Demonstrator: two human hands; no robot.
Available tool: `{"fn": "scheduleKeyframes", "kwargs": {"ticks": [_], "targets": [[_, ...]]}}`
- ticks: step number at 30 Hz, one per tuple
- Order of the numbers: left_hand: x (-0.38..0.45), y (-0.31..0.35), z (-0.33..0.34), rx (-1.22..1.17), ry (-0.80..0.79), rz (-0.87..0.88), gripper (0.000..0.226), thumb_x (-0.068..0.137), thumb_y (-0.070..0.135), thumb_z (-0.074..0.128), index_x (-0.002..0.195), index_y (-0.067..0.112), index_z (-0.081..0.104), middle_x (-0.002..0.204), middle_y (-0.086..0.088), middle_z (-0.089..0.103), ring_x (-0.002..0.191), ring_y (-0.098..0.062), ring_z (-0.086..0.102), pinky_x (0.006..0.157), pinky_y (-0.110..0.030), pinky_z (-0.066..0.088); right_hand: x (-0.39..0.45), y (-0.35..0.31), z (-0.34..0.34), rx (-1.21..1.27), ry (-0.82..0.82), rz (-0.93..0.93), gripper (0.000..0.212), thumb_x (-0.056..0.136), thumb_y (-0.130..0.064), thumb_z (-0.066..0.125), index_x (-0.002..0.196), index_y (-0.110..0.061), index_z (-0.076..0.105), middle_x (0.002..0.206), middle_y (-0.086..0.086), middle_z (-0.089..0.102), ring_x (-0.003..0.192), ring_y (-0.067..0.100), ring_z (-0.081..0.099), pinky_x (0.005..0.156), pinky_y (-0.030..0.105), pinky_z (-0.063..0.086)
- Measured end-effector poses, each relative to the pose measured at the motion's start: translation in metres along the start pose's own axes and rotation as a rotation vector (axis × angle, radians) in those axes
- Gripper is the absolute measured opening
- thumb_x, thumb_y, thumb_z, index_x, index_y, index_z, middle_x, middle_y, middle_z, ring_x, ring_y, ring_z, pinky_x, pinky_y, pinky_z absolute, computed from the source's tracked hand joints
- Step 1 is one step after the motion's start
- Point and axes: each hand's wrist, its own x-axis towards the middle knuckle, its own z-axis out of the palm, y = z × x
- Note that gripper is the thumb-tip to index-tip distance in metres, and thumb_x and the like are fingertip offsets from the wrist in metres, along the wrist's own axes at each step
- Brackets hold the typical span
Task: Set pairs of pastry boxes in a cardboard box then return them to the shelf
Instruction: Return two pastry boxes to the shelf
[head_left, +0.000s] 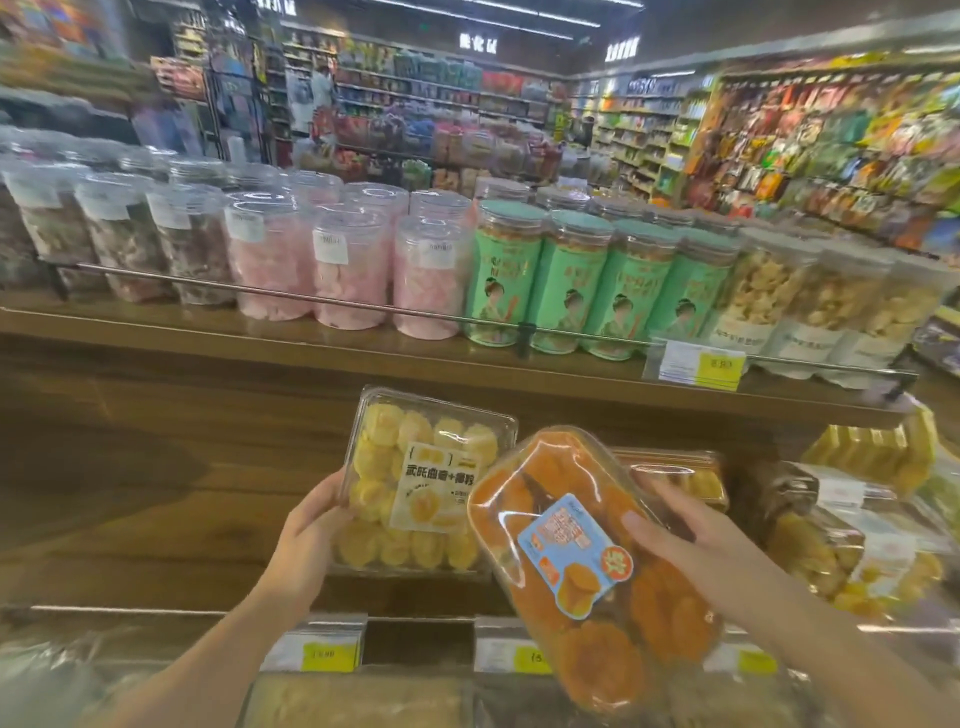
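Before the wooden shelf (467, 384), the left hand (306, 540) grasps the yellow pastry box (415, 483) and the right hand (696, 540) the orange pastry box (587, 566), both likely light, crushable clear plastic best held by their edges.

Yellow box (415, 478): clear plastic, pale yellow round pastries, cream label with dark print. Orange box (592, 566): clear, deep orange pastries, blue label with orange sticker. Jars on top shelf (260, 343): pink jars (358, 270), mint-green jars (561, 280) with a printed figure, beige-filled jars (810, 296), dark-filled jars (119, 239) with white labels. Price tags (722, 369) yellow on white. Shelf brown wood grain.
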Motion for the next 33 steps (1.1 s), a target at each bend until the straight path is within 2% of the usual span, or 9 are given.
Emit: {"fn": "scheduleKeyframes", "kwargs": {"ticks": [3, 6, 10, 13, 19, 23, 28, 30, 33], "targets": [[0.013, -0.001, 0.001, 0.074, -0.064, 0.022, 0.061, 0.081, -0.005, 0.058, 0.137, 0.02, 0.061, 0.125, -0.011, 0.073, 0.12, -0.032, 0.068, 0.095, -0.057, 0.056, 0.011, 0.008, 0.003, 0.01, -0.005, 0.036, 0.104, 0.064, -0.074, 0.07, 0.155, -0.043, 0.031, 0.135, -0.019, 0.053, 0.116, 0.003, 0.059, 0.092, 0.028, 0.056], [0.019, -0.001, 0.003, 0.175, -0.039, 0.034, 0.064, 0.07, 0.0, 0.075, 0.128, 0.023, 0.059, 0.115, -0.003, 0.076, 0.108, -0.022, 0.073, 0.08, -0.039, 0.064, 0.016, 0.016, 0.002, 0.022, -0.019, 0.044, 0.114, 0.052, -0.088, 0.072, 0.152, -0.049, 0.034, 0.142, -0.017, 0.053, 0.125, 0.009, 0.057, 0.097, 0.035, 0.057], [0.034, -0.007, 0.002, 0.381, 0.032, 0.06, 0.06, 0.082, -0.005, 0.08, 0.125, 0.028, 0.055, 0.114, 0.001, 0.072, 0.107, -0.015, 0.069, 0.084, -0.032, 0.06, 0.019, 0.02, 0.002, -0.011, -0.029, 0.023, 0.108, 0.055, -0.086, 0.069, 0.151, -0.047, 0.035, 0.139, -0.02, 0.053, 0.122, 0.002, 0.055, 0.09, 0.024, 0.053], [0.045, -0.003, 0.005, 0.474, 0.101, 0.075, 0.058, 0.085, 0.003, 0.08, 0.131, 0.025, 0.052, 0.116, 0.01, 0.068, 0.104, -0.009, 0.066, 0.076, -0.023, 0.053, 0.023, 0.02, 0.003, -0.011, -0.035, -0.004, 0.1, 0.063, -0.081, 0.071, 0.151, -0.048, 0.036, 0.14, -0.023, 0.054, 0.125, 0.0, 0.054, 0.09, 0.022, 0.054], [0.064, 0.0, 0.012, 0.571, 0.115, 0.095, 0.056, 0.088, 0.012, 0.079, 0.137, 0.028, 0.055, 0.121, 0.014, 0.067, 0.114, -0.013, 0.064, 0.101, -0.043, 0.053, 0.027, 0.012, 0.006, -0.02, -0.028, -0.038, 0.089, 0.065, -0.068, 0.069, 0.145, -0.053, 0.032, 0.122, -0.04, 0.049, 0.106, -0.018, 0.055, 0.074, 0.008, 0.051], [0.069, -0.002, 0.015, 0.571, 0.119, 0.077, 0.063, 0.089, 0.016, 0.079, 0.145, 0.025, 0.051, 0.127, 0.011, 0.067, 0.118, -0.014, 0.062, 0.103, -0.042, 0.051, 0.029, 0.012, 0.004, -0.051, -0.023, -0.035, 0.092, 0.068, -0.067, 0.068, 0.15, -0.048, 0.033, 0.134, -0.028, 0.05, 0.121, -0.004, 0.052, 0.091, 0.018, 0.05], [0.072, -0.001, 0.01, 0.575, 0.11, 0.023, 0.064, 0.088, 0.021, 0.081, 0.145, 0.024, 0.052, 0.13, 0.008, 0.068, 0.121, -0.018, 0.063, 0.107, -0.049, 0.051, 0.028, 0.014, 0.0, -0.077, -0.023, -0.037, 0.085, 0.069, -0.066, 0.067, 0.145, -0.052, 0.031, 0.127, -0.032, 0.051, 0.109, -0.014, 0.05, 0.089, 0.017, 0.048], [0.072, -0.001, 0.008, 0.571, 0.097, 0.018, 0.062, 0.088, 0.021, 0.08, 0.144, 0.024, 0.054, 0.129, 0.009, 0.069, 0.122, -0.017, 0.063, 0.108, -0.049, 0.05, 0.028, 0.017, -0.001, -0.074, -0.027, -0.044, 0.089, 0.067, -0.069, 0.068, 0.147, -0.051, 0.033, 0.129, -0.033, 0.052, 0.111, -0.013, 0.052, 0.094, 0.021, 0.05], [0.071, 0.002, 0.007, 0.557, 0.087, 0.02, 0.059, 0.09, 0.023, 0.079, 0.144, 0.023, 0.055, 0.128, 0.01, 0.069, 0.122, -0.016, 0.063, 0.107, -0.047, 0.051, 0.028, 0.022, -0.003, -0.079, -0.026, -0.047, 0.102, 0.061, -0.076, 0.067, 0.152, -0.046, 0.033, 0.13, -0.032, 0.051, 0.11, -0.015, 0.051, 0.087, 0.015, 0.047]]}}
